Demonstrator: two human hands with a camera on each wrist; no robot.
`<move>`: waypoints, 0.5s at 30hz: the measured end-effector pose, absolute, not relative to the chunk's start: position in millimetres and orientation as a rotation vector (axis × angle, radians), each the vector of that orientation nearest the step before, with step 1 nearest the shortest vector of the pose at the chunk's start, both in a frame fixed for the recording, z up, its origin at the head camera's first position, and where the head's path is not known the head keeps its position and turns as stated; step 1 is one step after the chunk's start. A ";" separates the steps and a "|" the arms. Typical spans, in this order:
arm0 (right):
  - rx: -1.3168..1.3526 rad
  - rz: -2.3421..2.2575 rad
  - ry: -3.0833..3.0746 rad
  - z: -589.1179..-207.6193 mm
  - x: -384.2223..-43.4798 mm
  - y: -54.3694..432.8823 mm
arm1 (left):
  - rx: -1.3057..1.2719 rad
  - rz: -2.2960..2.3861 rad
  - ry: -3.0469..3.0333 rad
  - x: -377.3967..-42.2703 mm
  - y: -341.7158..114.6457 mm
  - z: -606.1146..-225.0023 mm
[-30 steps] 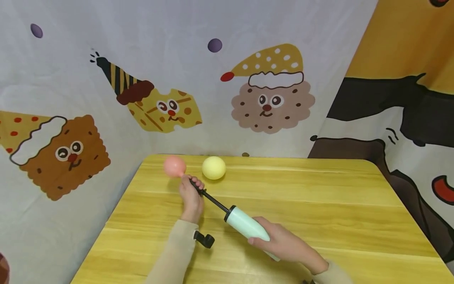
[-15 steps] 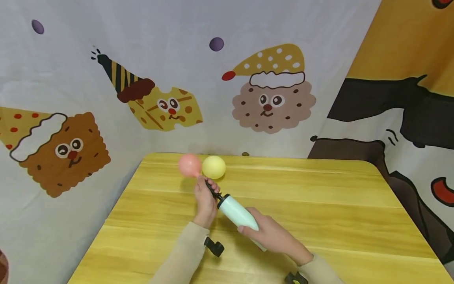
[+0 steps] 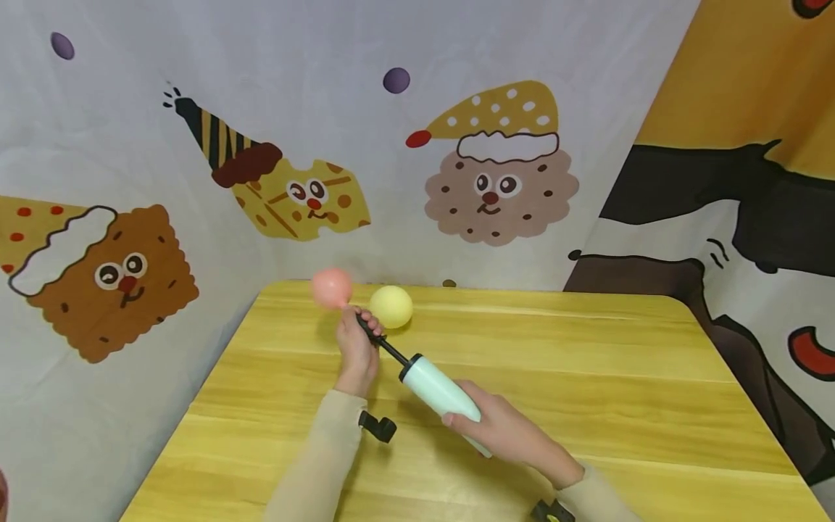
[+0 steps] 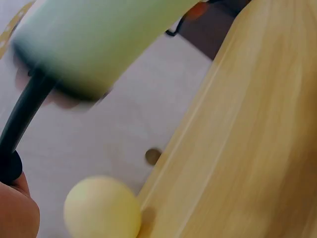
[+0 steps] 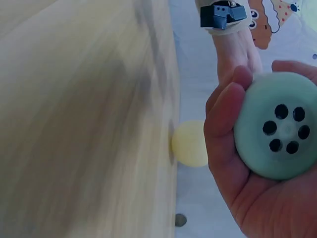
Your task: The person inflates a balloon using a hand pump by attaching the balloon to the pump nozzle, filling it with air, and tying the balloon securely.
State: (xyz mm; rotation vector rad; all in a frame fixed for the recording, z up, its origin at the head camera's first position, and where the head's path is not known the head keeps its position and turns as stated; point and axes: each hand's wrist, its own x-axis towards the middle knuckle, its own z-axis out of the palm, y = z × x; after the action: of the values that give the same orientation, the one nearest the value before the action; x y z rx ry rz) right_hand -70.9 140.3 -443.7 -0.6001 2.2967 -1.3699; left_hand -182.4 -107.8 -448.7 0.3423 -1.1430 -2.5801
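My right hand (image 3: 505,424) grips the mint-green barrel of a balloon pump (image 3: 440,391), its fingers wrapped around the body. The barrel's round end (image 5: 280,124) with several dark holes faces the right wrist camera. My left hand (image 3: 357,344) holds the pump's black handle end and the neck of a pink balloon (image 3: 331,288), which is partly inflated. A length of black rod shows between that hand and the barrel. Just right of the pink balloon, a round yellow balloon (image 3: 391,307) rests on the table. The left wrist view shows the barrel (image 4: 99,44) blurred.
The wooden table (image 3: 587,377) stretches out to the right of my hands. Behind it hangs a pale cloth (image 3: 365,43) printed with cartoon snacks. A black camera mount (image 3: 378,428) sits on my left wrist.
The rod was long, then the barrel slid up close to the left hand, and now part of the rod shows again. The left hand and pink balloon shifted right, then back left and up.
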 end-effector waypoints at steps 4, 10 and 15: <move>-0.649 -1.335 2.272 -451.1 -65.3 156.4 | 0.374 -2.552 -1.088 -184.5 -129.9 -451.1; -0.723 -1.311 2.278 -465.0 -58.3 175.1 | 0.411 -2.516 -1.083 -182.9 -139.2 -456.7; -0.696 -1.328 2.291 -464.8 -55.2 164.7 | 0.404 -2.545 -1.118 -179.3 -122.4 -461.8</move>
State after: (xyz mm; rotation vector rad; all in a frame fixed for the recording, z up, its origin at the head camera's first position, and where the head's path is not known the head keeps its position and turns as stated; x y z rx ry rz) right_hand -55.2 164.7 -464.8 -0.6963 2.2914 -1.3282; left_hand -179.3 -122.4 -461.8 0.4040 -1.1182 -2.5446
